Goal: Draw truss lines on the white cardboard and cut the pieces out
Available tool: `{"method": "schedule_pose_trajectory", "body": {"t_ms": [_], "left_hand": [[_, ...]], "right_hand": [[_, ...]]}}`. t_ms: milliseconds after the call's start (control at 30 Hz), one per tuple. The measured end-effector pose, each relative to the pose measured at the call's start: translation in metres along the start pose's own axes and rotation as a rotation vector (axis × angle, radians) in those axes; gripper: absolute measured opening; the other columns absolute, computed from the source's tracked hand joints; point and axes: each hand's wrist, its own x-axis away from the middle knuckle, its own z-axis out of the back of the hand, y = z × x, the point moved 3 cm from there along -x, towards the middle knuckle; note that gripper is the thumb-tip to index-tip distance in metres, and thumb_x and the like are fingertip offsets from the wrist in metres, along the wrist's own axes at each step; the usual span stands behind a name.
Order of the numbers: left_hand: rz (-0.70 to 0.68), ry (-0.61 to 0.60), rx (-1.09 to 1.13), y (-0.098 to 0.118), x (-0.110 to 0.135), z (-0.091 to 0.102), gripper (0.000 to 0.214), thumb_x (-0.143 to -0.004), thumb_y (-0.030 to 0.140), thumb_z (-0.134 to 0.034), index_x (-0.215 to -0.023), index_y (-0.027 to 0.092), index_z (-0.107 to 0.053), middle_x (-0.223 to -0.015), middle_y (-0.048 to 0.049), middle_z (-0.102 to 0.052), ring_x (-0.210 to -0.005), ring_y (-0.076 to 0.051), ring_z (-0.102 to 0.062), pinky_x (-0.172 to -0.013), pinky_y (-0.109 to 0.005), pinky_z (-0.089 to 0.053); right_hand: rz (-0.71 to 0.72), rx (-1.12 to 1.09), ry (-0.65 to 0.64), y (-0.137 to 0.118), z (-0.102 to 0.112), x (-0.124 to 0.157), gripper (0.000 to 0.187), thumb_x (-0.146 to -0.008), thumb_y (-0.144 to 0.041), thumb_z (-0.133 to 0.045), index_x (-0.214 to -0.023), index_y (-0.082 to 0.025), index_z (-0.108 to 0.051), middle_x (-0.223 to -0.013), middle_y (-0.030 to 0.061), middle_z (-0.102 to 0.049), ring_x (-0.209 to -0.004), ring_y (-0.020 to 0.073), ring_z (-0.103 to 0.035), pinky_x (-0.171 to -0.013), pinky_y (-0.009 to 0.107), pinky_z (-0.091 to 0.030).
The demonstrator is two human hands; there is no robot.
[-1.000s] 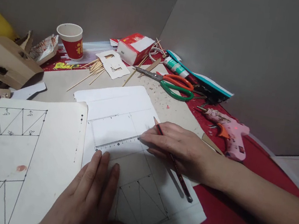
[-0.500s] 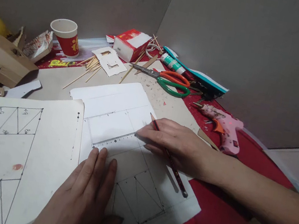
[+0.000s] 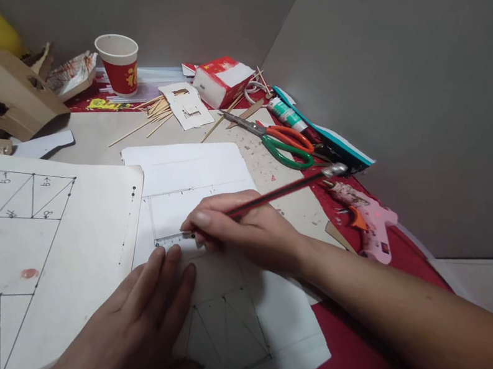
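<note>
My right hand (image 3: pixel 246 230) is closed round a dark red pencil (image 3: pixel 286 186), its blunt end up to the right and its tip hidden behind my fingers. It rests over the drawing sheet (image 3: pixel 235 164), at the right end of a clear ruler (image 3: pixel 173 239). My left hand (image 3: pixel 141 318) lies flat with fingers stretched out, fingertips at the ruler's lower edge. Pencil lines, including a zigzag of triangles, show on the sheet. To the left, a notepad (image 3: pixel 87 258) carries a bolder drawing of triangles with handwritten numbers.
Scissors (image 3: pixel 288 147) with orange and green handles lie behind the sheet. A pink glue gun (image 3: pixel 374 225) is at the right. Farther back are a paper cup (image 3: pixel 121 72), wooden sticks (image 3: pixel 157 113), and a red-and-white tissue pack (image 3: pixel 220 82). A cardboard piece (image 3: pixel 15 95) stands at the left.
My right hand has moved left along the ruler. The pencil has swung from lying back under the hand to a writing grip, blunt end raised. My left hand stays in place.
</note>
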Motion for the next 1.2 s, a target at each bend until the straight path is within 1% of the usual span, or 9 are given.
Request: {"method": "schedule_pose_trajectory", "body": {"t_ms": [100,233,333,467,600,733,900,1067,1200], "left_hand": [[-0.010,0.017,0.006,-0.001,0.000,0.000,0.082,-0.080,0.067,-0.060,-0.133,0.005,-0.055,-0.136,-0.0279,-0.061,-0.121,-0.040,-0.060,-0.095,-0.042,-0.047],[-0.006,0.053,0.007,-0.001,0.000,0.000,0.078,-0.082,0.068,-0.057,-0.130,0.006,-0.058,-0.133,-0.0261,-0.063,-0.122,-0.038,-0.058,-0.098,-0.041,-0.042],[0.004,0.064,0.014,0.001,-0.001,-0.003,0.077,-0.082,0.067,-0.057,-0.129,0.006,-0.058,-0.132,-0.0260,-0.064,-0.122,-0.037,-0.057,-0.100,-0.041,-0.039],[0.078,0.121,0.036,0.003,-0.001,-0.006,0.076,-0.080,0.066,-0.055,-0.128,0.007,-0.057,-0.133,-0.0265,-0.063,-0.124,-0.038,-0.055,-0.104,-0.043,-0.035],[0.034,0.056,0.015,0.004,-0.001,-0.006,0.078,-0.081,0.066,-0.056,-0.132,0.007,-0.054,-0.136,-0.0264,-0.060,-0.124,-0.036,-0.055,-0.104,-0.041,-0.034],[0.070,0.089,0.017,0.004,-0.001,-0.007,0.078,-0.081,0.066,-0.054,-0.131,0.007,-0.052,-0.137,-0.0269,-0.059,-0.125,-0.037,-0.053,-0.104,-0.042,-0.033],[0.074,0.102,0.008,0.004,-0.002,-0.006,0.076,-0.081,0.066,-0.052,-0.129,0.007,-0.054,-0.135,-0.0271,-0.060,-0.123,-0.038,-0.055,-0.102,-0.043,-0.034],[-0.024,0.016,-0.016,-0.001,-0.003,0.000,0.077,-0.084,0.068,-0.051,-0.132,0.007,-0.054,-0.134,-0.0243,-0.063,-0.121,-0.036,-0.058,-0.101,-0.040,-0.034],[-0.005,0.039,-0.015,-0.002,-0.004,0.002,0.077,-0.079,0.069,-0.056,-0.127,0.008,-0.058,-0.130,-0.0222,-0.066,-0.118,-0.035,-0.061,-0.100,-0.040,-0.034]], "right_hand": [[-0.034,-0.046,0.038,0.012,-0.002,-0.010,0.026,-0.084,-0.037,-0.074,-0.080,-0.014,-0.061,-0.059,-0.0047,-0.054,-0.050,0.0076,-0.045,-0.047,0.020,-0.035],[0.046,0.090,0.099,0.017,-0.003,-0.013,0.018,-0.084,-0.026,-0.068,-0.074,-0.016,-0.056,-0.062,-0.0037,-0.055,-0.053,0.0080,-0.044,-0.049,0.020,-0.033],[0.104,0.196,0.091,0.014,-0.004,-0.012,0.020,-0.086,-0.026,-0.064,-0.071,-0.016,-0.055,-0.063,-0.0039,-0.052,-0.056,0.0085,-0.042,-0.052,0.022,-0.033],[0.121,0.273,0.082,0.013,-0.005,-0.013,0.020,-0.086,-0.027,-0.063,-0.070,-0.017,-0.055,-0.065,-0.0039,-0.050,-0.058,0.0093,-0.042,-0.054,0.023,-0.034],[0.125,0.300,0.075,0.013,-0.005,-0.013,0.020,-0.086,-0.027,-0.062,-0.070,-0.017,-0.055,-0.068,-0.0028,-0.051,-0.061,0.0104,-0.043,-0.057,0.025,-0.036],[0.160,0.322,0.073,0.014,-0.006,-0.014,0.021,-0.087,-0.027,-0.062,-0.070,-0.017,-0.055,-0.069,-0.0022,-0.051,-0.063,0.0113,-0.044,-0.060,0.026,-0.037],[0.205,0.367,0.067,0.013,-0.006,-0.014,0.021,-0.087,-0.025,-0.061,-0.069,-0.017,-0.055,-0.069,-0.0022,-0.051,-0.064,0.0110,-0.045,-0.061,0.026,-0.038],[0.203,0.374,0.056,0.013,-0.006,-0.015,0.020,-0.087,-0.024,-0.061,-0.069,-0.017,-0.055,-0.069,-0.0026,-0.051,-0.063,0.0104,-0.045,-0.062,0.025,-0.038],[0.188,0.367,0.056,0.013,-0.006,-0.014,0.021,-0.087,-0.025,-0.061,-0.069,-0.017,-0.055,-0.069,-0.0030,-0.050,-0.062,0.0098,-0.044,-0.060,0.025,-0.037]]}}
